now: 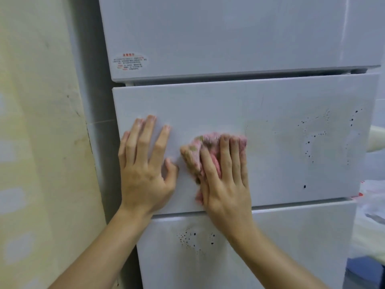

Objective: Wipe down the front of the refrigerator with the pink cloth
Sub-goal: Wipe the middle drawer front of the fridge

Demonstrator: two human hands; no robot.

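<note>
right hand (225, 180) is pressing pink cloth (195, 149) flat against middle panel of refrigerator (270, 97), fingers straight over it; left hand (143, 170) is resting just beside, fingers spread, holding nothing; dark specks (312, 138) showing further right

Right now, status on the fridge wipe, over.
Left hand flat on middle door. Right hand presses pink cloth beside it. Dark specks unwiped at right.

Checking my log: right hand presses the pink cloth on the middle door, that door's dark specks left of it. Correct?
No. In the head view the right hand presses the cloth on the middle door, but the specks lie right of it.
</note>
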